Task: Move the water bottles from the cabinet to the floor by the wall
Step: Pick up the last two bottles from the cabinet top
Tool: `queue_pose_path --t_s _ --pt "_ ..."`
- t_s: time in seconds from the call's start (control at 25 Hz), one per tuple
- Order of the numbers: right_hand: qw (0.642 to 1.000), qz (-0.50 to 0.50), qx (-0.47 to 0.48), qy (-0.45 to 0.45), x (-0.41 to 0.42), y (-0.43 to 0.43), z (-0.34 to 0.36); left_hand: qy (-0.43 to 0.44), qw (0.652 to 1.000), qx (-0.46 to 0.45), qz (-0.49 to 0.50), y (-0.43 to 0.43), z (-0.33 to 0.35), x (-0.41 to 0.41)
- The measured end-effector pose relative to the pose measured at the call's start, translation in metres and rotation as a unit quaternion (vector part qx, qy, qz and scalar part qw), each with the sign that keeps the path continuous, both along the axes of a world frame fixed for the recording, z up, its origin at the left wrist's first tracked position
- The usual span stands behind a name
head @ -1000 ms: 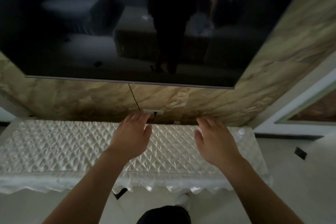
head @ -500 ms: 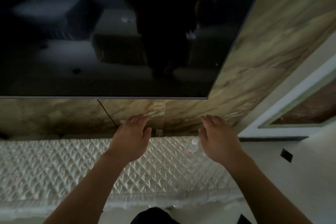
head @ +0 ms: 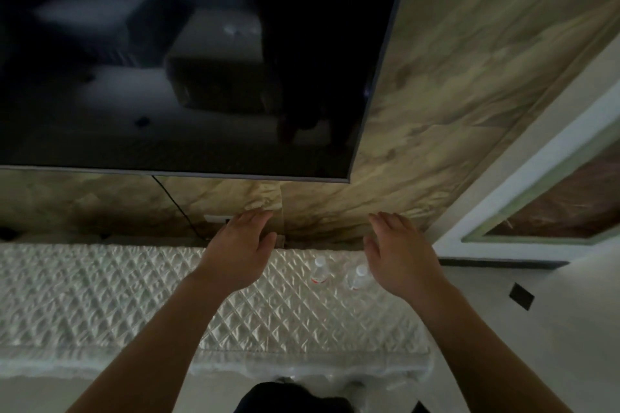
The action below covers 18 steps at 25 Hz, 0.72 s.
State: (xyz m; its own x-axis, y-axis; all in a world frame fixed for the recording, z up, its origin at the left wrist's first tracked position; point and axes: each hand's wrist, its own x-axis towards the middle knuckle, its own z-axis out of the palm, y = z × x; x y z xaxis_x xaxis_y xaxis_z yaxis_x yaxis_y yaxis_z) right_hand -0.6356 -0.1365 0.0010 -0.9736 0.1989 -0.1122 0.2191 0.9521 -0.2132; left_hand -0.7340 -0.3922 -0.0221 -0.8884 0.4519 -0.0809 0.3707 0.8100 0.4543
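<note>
Two clear water bottles with white caps stand upright on the cabinet's quilted white cover (head: 100,298) near its right end. One bottle (head: 319,271) shows a red label; the other bottle (head: 358,278) is just right of it, partly hidden by my right hand. My left hand (head: 240,250) hovers left of the bottles, fingers apart, holding nothing. My right hand (head: 397,255) hovers above the right bottle, fingers apart and empty. Neither hand touches a bottle.
A large dark TV (head: 184,57) hangs on the marble wall (head: 469,94) above the cabinet, with a cable (head: 171,201) running down to a socket. White floor (head: 553,329) lies to the right by a white door frame (head: 503,211). A dark floor inlay (head: 521,295) sits there.
The view has swung right and closer, so the cabinet's right end and a second bottle have come into sight. Both hands stay raised and empty in front of me.
</note>
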Motion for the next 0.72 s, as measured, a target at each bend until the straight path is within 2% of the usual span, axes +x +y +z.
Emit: queue_pose_path --t_s 0.24,0.48,0.72 --pt "0.999 0.038 -0.011 -0.014 0.013 0.058 -0.014 -0.016 0.999 0.006 0.052 0.056 -0.005 0.040" --pt "0.997 0.053 -0.047 -0.035 0.009 0.073 -0.045 -0.031 0.996 0.006 0.089 0.076 -0.024 0.059" --pt "0.996 0.048 -0.071 -0.038 -0.008 0.079 -0.109 -0.079 0.992 0.015 0.094 0.093 -0.083 0.040"
